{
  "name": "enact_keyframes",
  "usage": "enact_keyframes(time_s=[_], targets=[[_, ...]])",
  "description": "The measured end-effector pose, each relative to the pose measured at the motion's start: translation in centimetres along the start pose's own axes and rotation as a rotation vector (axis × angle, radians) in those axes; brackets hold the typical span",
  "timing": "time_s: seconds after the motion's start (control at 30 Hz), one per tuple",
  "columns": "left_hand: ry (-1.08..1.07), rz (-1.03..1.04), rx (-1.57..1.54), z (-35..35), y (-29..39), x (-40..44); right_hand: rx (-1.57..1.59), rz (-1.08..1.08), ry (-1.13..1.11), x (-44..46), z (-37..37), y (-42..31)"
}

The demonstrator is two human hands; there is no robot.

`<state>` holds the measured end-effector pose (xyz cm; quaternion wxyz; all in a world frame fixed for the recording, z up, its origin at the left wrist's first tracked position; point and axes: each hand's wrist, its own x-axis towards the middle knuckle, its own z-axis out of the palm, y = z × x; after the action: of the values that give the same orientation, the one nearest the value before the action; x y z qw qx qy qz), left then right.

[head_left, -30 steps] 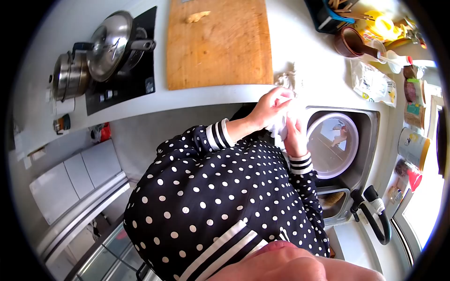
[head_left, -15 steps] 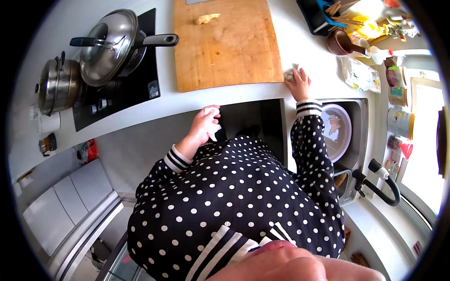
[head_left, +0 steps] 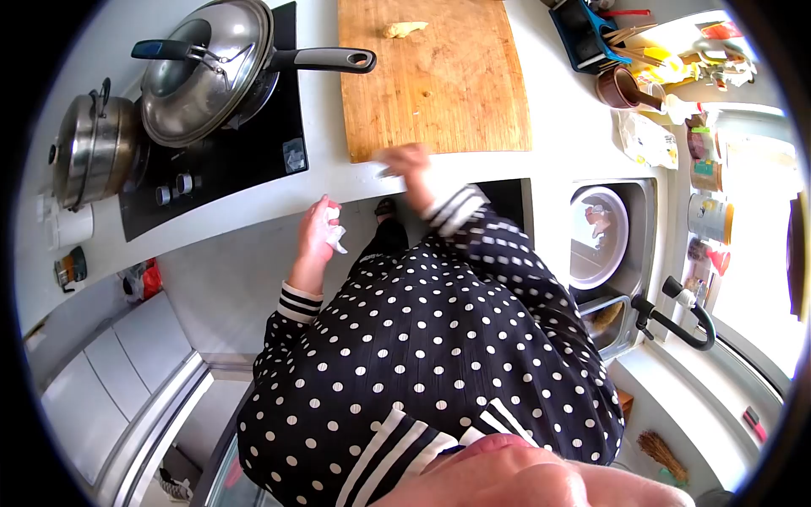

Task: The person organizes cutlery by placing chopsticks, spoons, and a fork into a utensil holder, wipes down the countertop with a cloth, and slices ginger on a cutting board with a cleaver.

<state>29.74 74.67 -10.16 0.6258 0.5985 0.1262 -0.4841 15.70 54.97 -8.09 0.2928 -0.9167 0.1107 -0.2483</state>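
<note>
My left hand (head_left: 318, 228) is closed around a crumpled white tissue (head_left: 336, 235), held out over the floor in front of the counter. At the front edge of the wooden cutting board (head_left: 439, 93), my right hand (head_left: 411, 169) is smeared by motion. A small greyish-white wad (head_left: 386, 171) shows at its fingertips, too blurred to tell its kind. On the far part of the board lies a piece of ginger (head_left: 405, 29), with small crumbs (head_left: 428, 94) nearer the middle.
To the left, a lidded wok (head_left: 203, 84) stands on the black cooktop (head_left: 253, 160), its handle reaching over the counter; a steel pot (head_left: 93, 152) is beside it. On the right, the sink (head_left: 646, 245) holds a white basin (head_left: 623, 237), with a black faucet (head_left: 693, 338) nearby.
My right hand has swept left from the counter beside the board to its front edge; the wad has left that spot. My left hand has moved left and slightly down, still holding the tissue.
</note>
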Motion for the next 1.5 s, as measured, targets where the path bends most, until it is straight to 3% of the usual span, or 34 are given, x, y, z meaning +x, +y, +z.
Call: enact_keyframes(time_s=[0.07, 0.1, 0.17, 0.2, 0.23, 0.27, 0.3, 0.37, 0.43, 0.47, 0.5, 0.57, 0.63, 0.7, 0.8, 0.87, 1.03, 1.13, 1.17, 1.2, 1.23, 1.27, 1.3, 1.4, 1.43, 1.5], targets=[[-0.009, 0.034, 0.103, 1.9, 0.3, -0.5, -0.026, -0.052, -0.127, 1.8, 3.0, -1.6], [-0.016, 0.046, 0.165, 2.9, 0.6, -1.1, -0.026, -0.078, -0.029, 1.3, 4.1, -0.2], [-0.129, 0.018, 0.161, 3.2, 0.8, -1.7, 1.216, 0.906, 0.142, -1.6, 4.8, 6.1], [-0.173, 0.053, 0.194, 3.1, 0.7, -1.6, 0.851, 0.513, 0.216, -9.3, 8.5, 19.7], [-0.221, 0.090, 0.223, 3.2, 0.5, -1.4, 0.927, 0.695, 0.584, -6.6, -2.9, 11.2], [-0.248, 0.060, 0.222, 3.1, 0.3, -1.1, 0.855, 0.703, 0.742, -8.8, -8.2, 12.3], [-0.238, 0.052, 0.229, 3.4, 0.2, -1.4, 0.621, 0.907, 0.996, -15.6, -10.4, 18.8], [-0.272, 0.024, 0.279, 5.1, 0.2, -1.7, -0.564, 0.781, 0.654, -22.5, -16.0, 19.1], [-0.299, 0.027, 0.381, 7.2, -0.1, -1.7, -0.635, 0.750, 0.455, -21.3, -18.8, 13.9], [-0.337, 0.022, 0.399, 8.2, -0.2, -1.8, -0.049, 1.178, 0.656, -19.0, -19.0, 11.7], [-0.377, 0.014, 0.418, 9.3, -0.5, -1.9, -0.289, 0.949, 0.561, -20.7, -16.9, 13.0], [-0.484, 0.010, 0.432, 11.2, -1.0, -2.1, -0.148, 0.878, 0.670, -21.0, -13.5, 15.0], [-0.560, -0.023, 0.421, 13.3, -1.3, -2.7, -0.807, 0.794, 0.470, -19.1, -11.1, 12.7], [-0.590, -0.029, 0.458, 15.5, -1.8, -3.1, -0.657, 0.941, 0.359, -19.4, -12.8, 8.9], [-0.625, -0.090, 0.524, 18.9, -1.7, -3.5, -0.517, 0.952, 0.516, -23.0, -15.2, 5.4], [-0.704, -0.108, 0.578, 21.2, -2.7, -3.9, -0.479, 1.017, 0.640, -28.2, -15.9, 3.5], [-0.865, -0.258, 0.652, 25.8, -6.4, -4.7, -0.632, 1.466, 0.696, -40.7, -15.9, -7.5], [-0.908, -0.235, 0.742, 28.8, -8.7, -5.8, -0.722, 1.776, 0.835, -48.3, -14.8, -14.2], [-0.907, -0.209, 0.773, 29.4, -9.5, -6.2, -0.852, 1.866, 0.966, -50.7, -14.6, -16.7], [-0.945, -0.199, 0.796, 30.4, -9.9, -7.1, -0.652, 2.018, 1.086, -53.3, -15.9, -19.3], [-0.963, -0.211, 0.797, 31.2, -10.5, -6.8, -1.071, 2.165, 0.922, -59.3, -13.6, -20.7], [-0.976, -0.212, 0.790, 32.0, -11.0, -7.0, -1.239, 2.173, 0.825, -63.8, -12.8, -22.8], [-0.972, -0.196, 0.769, 32.8, -11.4, -7.5, -1.126, 2.138, 0.956, -62.7, -15.4, -25.0], [-0.962, -0.155, 0.748, 34.1, -12.4, -9.5, -1.531, 2.060, 0.923, -71.6, -13.9, -23.5], [-0.976, -0.148, 0.738, 34.2, -12.8, -9.7, -1.409, 2.236, 0.740, -69.0, -16.8, -22.3], [-0.973, -0.141, 0.731, 33.8, -13.7, -9.6, -0.816, 2.090, 1.240, -65.9, -20.5, -16.4]])
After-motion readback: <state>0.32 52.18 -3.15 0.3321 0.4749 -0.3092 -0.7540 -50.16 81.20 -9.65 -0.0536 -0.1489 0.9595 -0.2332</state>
